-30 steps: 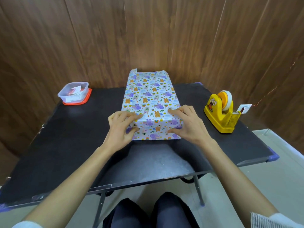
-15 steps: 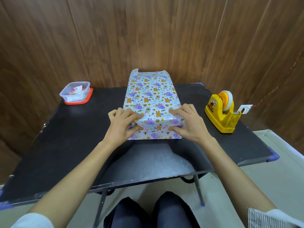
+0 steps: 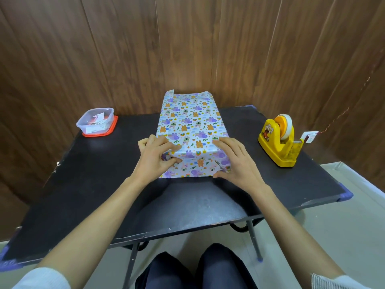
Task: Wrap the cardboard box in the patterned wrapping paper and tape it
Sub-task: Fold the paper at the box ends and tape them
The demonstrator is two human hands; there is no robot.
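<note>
The box lies lengthwise in the middle of the black table, covered all over by white wrapping paper point(image 3: 190, 122) printed with purple and orange animals; no cardboard shows. At its near end the paper flap hangs down to the table. My left hand point(image 3: 155, 158) pinches the paper at the near left corner, thumb on the end face and fingers on top. At the near right corner my right hand point(image 3: 234, 158) lies with fingers on the top edge and thumb down at the flap's bottom right. A yellow tape dispenser point(image 3: 280, 139) stands to the right, apart from both hands.
A clear plastic tub on a red lid point(image 3: 96, 122) sits at the table's back left. The black table point(image 3: 83, 184) ends in a near edge above my knees. A wood-panelled wall rises close behind the box's far end.
Both hands stayed at the near corners. The left thumb and fingers have closed tighter on the left corner fold, and the right thumb has slid lower along the flap's right edge.
</note>
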